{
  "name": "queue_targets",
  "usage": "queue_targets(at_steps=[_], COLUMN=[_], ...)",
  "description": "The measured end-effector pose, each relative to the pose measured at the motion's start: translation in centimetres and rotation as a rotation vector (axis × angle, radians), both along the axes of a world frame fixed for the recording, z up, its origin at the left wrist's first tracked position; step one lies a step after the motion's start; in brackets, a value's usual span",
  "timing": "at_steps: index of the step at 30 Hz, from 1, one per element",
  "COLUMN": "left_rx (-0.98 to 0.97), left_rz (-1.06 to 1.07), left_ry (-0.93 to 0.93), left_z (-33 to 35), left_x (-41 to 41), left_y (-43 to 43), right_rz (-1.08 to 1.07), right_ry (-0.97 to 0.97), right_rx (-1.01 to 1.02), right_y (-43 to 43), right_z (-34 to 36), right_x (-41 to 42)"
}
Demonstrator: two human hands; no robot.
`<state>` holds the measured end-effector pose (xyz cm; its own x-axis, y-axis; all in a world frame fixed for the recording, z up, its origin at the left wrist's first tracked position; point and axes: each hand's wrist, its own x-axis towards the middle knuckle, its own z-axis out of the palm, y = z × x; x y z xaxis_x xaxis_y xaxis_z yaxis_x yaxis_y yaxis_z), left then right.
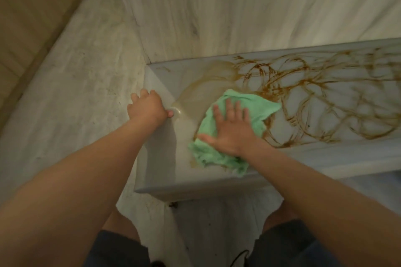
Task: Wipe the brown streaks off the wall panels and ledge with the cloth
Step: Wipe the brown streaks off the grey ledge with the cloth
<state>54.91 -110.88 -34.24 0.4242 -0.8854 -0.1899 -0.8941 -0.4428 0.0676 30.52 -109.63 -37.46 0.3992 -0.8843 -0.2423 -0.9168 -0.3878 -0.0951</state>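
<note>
Head view, left to right: pale marbled floor (pixel 65 93) lies bare beside the left end of one ledge (pixel 314 156). Two bare hands are in sight. The left hand (pixel 147 106) grips the ledge's left end, fingers curled down over the edge and thumb lying on the top surface.

Between that hand and the single cloth (pixel 258 106) the ledge top carries a pale, watery brown smear. The cloth is mint green, rumpled and fluffy. It lies flat on the ledge top, its lower corner reaching the front edge and its upper corner pointing toward the wall. The right hand (pixel 232 130) presses down on the cloth's middle, palm flat, fingers straight and spread, holding nothing in a curl.

Right of the cloth, brown streaks (pixel 325 93) cover the ledge in dark looping, crossing lines. They start right at the cloth's edge and run out of the picture on the right, spanning nearly from the back edge to the front.

Behind the ledge rise the wall panels (pixel 238 6), pale and grey-veined, meeting its back edge.
</note>
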Motion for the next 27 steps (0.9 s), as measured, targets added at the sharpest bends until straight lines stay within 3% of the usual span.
queue_targets(at_steps=[4, 6, 9, 11, 15, 19, 24, 27], left_rx=[0.057, 0.068, 0.048, 0.036, 0.008, 0.044, 0.098, 0.138], left_rz=[-0.087, -0.174, -0.26, -0.272, -0.298, -0.354, -0.369, -0.398], left_ry=[0.024, 0.036, 0.058, 0.088, 0.108, 0.082, 0.077, 0.07], left_z=[0.8, 1.2, 1.5, 1.5, 1.6, 1.6, 1.3, 1.2], left_x=[-2.6, -4.1, -6.3, -7.6, -9.5, -10.4, -10.5, -10.1], left_y=[0.2, 0.1, 0.1, 0.0, -1.0, -2.1, -3.1, -4.0], right_rz=[0.376, 0.395, 0.085, -0.036, 0.122, 0.132, -0.425, -0.478], right_ry=[-0.072, -0.042, 0.018, 0.018, -0.11, -0.071, 0.002, -0.036], right_rx=[-0.014, -0.056, -0.151, -0.113, -0.045, -0.073, -0.06, -0.076], right_y=[2.0, 0.9, -0.1, 1.3, 5.4, 3.1, -1.6, -3.2], right_z=[0.4, 0.9, 1.3, 0.9, -0.6, 0.2, 0.1, -0.3], right_x=[-2.5, -6.3, -10.1, -8.6, -4.7, -10.5, -16.1, -12.4])
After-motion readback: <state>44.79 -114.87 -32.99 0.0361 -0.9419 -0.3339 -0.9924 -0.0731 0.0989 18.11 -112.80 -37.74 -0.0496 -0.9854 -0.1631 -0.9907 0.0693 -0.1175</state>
